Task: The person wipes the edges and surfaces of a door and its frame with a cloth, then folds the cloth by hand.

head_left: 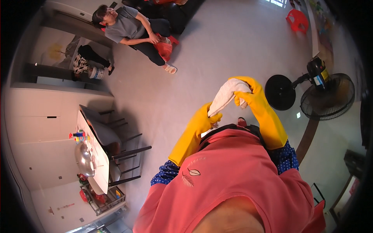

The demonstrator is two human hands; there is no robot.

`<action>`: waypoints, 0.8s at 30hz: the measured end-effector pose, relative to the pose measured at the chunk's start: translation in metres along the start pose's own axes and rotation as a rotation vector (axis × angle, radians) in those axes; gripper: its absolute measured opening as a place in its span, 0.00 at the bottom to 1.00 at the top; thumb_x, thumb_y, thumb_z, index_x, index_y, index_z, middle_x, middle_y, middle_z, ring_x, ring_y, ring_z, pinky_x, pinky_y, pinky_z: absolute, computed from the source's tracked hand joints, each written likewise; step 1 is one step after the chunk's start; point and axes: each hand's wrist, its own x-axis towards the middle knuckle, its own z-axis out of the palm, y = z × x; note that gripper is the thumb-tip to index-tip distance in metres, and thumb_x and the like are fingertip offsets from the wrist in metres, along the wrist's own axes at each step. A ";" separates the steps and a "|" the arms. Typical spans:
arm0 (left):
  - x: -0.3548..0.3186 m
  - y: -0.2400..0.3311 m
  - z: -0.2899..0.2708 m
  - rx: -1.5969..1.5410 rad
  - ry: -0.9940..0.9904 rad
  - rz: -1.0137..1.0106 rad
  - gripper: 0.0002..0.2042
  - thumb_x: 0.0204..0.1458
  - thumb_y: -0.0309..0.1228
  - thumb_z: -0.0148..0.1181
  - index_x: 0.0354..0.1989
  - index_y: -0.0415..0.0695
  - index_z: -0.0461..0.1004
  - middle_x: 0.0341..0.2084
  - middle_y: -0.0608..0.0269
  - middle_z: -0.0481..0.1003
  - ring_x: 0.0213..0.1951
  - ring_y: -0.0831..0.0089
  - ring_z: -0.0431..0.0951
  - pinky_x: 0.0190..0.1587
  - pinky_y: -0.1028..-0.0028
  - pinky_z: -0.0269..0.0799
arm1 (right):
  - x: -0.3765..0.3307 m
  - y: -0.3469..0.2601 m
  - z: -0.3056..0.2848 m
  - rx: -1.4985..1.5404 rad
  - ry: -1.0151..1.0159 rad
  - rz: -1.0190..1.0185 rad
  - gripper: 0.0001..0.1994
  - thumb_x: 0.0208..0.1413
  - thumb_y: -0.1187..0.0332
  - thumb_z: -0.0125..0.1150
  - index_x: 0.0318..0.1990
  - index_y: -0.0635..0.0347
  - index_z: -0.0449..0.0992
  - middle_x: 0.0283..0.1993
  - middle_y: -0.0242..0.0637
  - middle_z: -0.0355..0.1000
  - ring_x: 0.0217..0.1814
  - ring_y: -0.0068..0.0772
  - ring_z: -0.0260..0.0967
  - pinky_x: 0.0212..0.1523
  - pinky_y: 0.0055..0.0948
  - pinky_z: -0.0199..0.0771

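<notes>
White cloth (pixel 225 95) is held up before the torso, stretched between gloved hands. Left hand (pixel 204 119) is closed around its lower end, right hand (pixel 251 96) around its upper. Handling or wringing appears in hand; the next move calls for both grips firm. Cloth ends are hidden; one red sandal (pixel 242 121) shows partly.

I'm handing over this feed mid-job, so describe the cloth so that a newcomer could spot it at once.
Start at the wearer's pink top filling the bottom centre, then look just above it. There the left hand and right hand, both gloved, grip the bunched, arching cloth. Its off-white colour sets it apart from the bright yellow gloves at either end.
</notes>
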 end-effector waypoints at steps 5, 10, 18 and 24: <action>0.001 -0.004 -0.008 -0.008 -0.032 -0.061 0.24 0.51 0.32 0.66 0.55 0.36 0.69 0.36 0.59 0.80 0.39 0.71 0.79 0.44 0.70 0.74 | -0.001 -0.003 0.001 -0.011 0.003 -0.005 0.16 0.52 0.75 0.63 0.49 0.65 0.76 0.25 0.35 0.71 0.21 0.23 0.67 0.21 0.22 0.64; -0.007 0.008 -0.004 0.180 0.184 0.090 0.26 0.53 0.28 0.64 0.61 0.39 0.66 0.40 0.56 0.79 0.39 0.69 0.80 0.43 0.71 0.76 | -0.005 0.003 -0.008 -0.012 0.025 0.024 0.16 0.53 0.75 0.63 0.50 0.66 0.75 0.26 0.35 0.72 0.22 0.24 0.68 0.22 0.22 0.65; -0.010 -0.010 -0.005 0.090 0.461 0.294 0.26 0.55 0.22 0.59 0.64 0.42 0.64 0.47 0.54 0.76 0.44 0.70 0.79 0.43 0.72 0.77 | 0.016 0.036 -0.041 -0.183 -0.105 0.189 0.19 0.53 0.71 0.65 0.53 0.64 0.74 0.33 0.36 0.74 0.29 0.26 0.72 0.31 0.26 0.72; -0.025 0.024 -0.002 0.044 0.471 0.090 0.29 0.50 0.20 0.62 0.63 0.43 0.66 0.51 0.54 0.75 0.51 0.66 0.77 0.55 0.70 0.71 | 0.009 0.086 -0.076 -0.638 -0.001 -0.172 0.23 0.54 0.70 0.65 0.58 0.58 0.72 0.43 0.39 0.75 0.40 0.30 0.72 0.44 0.29 0.73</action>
